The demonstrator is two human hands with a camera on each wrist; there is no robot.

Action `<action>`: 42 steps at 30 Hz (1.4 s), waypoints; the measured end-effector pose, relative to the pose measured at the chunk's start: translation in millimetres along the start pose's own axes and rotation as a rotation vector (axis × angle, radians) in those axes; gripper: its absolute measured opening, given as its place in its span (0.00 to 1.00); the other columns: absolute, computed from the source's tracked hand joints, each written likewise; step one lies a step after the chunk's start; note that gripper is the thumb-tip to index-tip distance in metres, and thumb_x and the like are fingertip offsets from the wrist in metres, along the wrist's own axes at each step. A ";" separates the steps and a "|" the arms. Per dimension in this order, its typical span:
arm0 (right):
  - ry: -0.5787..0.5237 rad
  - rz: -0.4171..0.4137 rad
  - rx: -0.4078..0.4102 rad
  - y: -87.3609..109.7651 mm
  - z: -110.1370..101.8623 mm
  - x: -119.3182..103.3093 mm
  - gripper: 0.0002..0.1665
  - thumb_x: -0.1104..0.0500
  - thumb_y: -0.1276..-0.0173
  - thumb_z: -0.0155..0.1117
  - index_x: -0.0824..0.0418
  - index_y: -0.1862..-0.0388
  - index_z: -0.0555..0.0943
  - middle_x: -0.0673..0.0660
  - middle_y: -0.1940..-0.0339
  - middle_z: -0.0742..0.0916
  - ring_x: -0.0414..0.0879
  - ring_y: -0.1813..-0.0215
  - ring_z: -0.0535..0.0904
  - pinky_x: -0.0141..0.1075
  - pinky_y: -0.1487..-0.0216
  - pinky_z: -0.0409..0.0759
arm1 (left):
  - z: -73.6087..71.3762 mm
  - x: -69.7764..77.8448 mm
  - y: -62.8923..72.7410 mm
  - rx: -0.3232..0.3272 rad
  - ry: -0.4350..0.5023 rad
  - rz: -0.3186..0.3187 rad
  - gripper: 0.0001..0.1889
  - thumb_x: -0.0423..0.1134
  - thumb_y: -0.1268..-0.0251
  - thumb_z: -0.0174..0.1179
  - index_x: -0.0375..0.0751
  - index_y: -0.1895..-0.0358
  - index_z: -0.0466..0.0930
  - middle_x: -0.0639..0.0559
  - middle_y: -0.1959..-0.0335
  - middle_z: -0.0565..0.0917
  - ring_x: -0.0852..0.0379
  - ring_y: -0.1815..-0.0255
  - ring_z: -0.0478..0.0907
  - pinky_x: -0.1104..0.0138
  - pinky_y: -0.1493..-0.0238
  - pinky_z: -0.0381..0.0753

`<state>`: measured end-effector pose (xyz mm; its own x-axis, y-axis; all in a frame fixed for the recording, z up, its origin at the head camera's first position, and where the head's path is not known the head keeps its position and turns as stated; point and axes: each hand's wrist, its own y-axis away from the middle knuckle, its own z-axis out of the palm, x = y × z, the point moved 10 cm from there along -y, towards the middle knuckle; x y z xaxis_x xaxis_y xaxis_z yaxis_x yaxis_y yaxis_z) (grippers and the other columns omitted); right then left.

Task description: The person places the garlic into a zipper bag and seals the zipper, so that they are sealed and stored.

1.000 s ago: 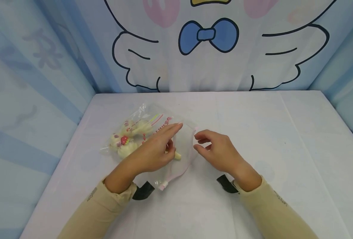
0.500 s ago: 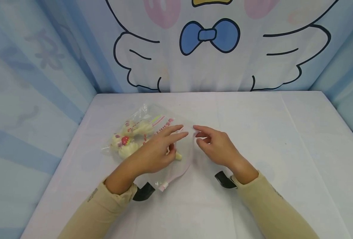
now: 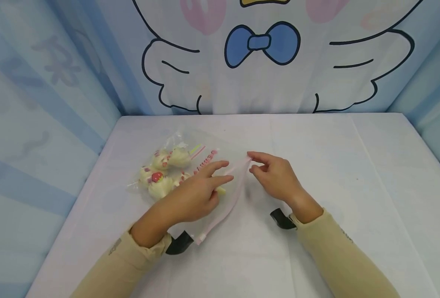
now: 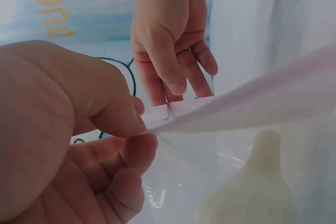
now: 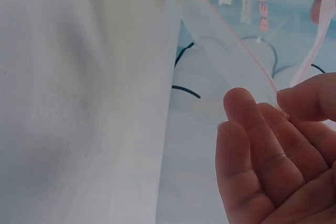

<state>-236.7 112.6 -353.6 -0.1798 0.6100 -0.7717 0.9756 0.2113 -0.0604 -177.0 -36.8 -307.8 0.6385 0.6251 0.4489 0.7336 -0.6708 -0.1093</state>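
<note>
A clear plastic zip bag (image 3: 238, 169) with a pink zip edge (image 3: 225, 216) lies on the table. Inside are several rounded pale yellow items (image 3: 161, 188), one bearing a red detail; their exact kind is unclear. My left hand (image 3: 191, 198) reaches over the bag, and its thumb and index finger (image 4: 139, 153) pinch the pink edge in the left wrist view. At the far end of that edge, my right hand (image 3: 277, 178) pinches the bag's corner between thumb and fingers (image 5: 273, 156). A pale, narrow-necked item (image 4: 257, 192) shows through the plastic.
The white-covered table (image 3: 335, 174) extends to the right and in front of the bag. Blue and white printed curtains (image 3: 264, 87) stand behind the table and along both sides. Black wrist camera mounts (image 3: 179, 243) sit by both sleeve cuffs.
My right hand has moved slightly away from me and taken hold of the bag's far corner. The pink edge now stretches straighter to the right. My left index and middle fingers have spread apart.
</note>
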 end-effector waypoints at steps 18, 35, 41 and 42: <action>-0.003 0.060 -0.005 -2.6 -5.7 9.7 0.28 0.58 0.27 0.59 0.59 0.29 0.75 0.59 0.38 0.83 0.52 0.49 0.85 0.42 0.59 0.80 | 7.0 -0.1 11.6 0.045 -0.055 -0.056 0.18 0.21 0.39 0.57 0.40 0.49 0.84 0.36 0.31 0.68 0.43 0.42 0.78 0.56 0.42 0.77; 0.005 0.053 -0.010 -6.8 -6.7 9.9 0.29 0.58 0.28 0.59 0.59 0.28 0.73 0.60 0.37 0.82 0.51 0.48 0.85 0.45 0.56 0.81 | 27.1 0.4 58.8 0.182 -0.194 -0.116 0.38 0.49 0.64 0.85 0.37 0.54 0.70 0.50 0.60 0.70 0.53 0.61 0.70 0.62 0.58 0.77; 0.009 0.065 -0.014 -5.6 -11.0 11.9 0.30 0.57 0.27 0.58 0.59 0.27 0.72 0.60 0.36 0.81 0.53 0.46 0.84 0.48 0.53 0.82 | 30.0 0.3 62.1 0.173 -0.184 -0.113 0.30 0.38 0.60 0.82 0.37 0.59 0.70 0.50 0.65 0.70 0.53 0.66 0.72 0.59 0.63 0.77; 0.012 0.068 -0.013 -5.2 -12.2 12.4 0.30 0.57 0.27 0.58 0.59 0.27 0.72 0.60 0.35 0.81 0.53 0.46 0.84 0.48 0.53 0.81 | 30.1 -1.3 62.1 0.167 -0.183 -0.125 0.28 0.37 0.59 0.81 0.37 0.59 0.70 0.50 0.66 0.71 0.52 0.66 0.73 0.59 0.64 0.77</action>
<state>-245.6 128.4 -355.2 -0.1146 0.6324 -0.7661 0.9838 0.1791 0.0006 -125.3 -67.3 -341.9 0.5612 0.7706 0.3022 0.8277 -0.5185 -0.2149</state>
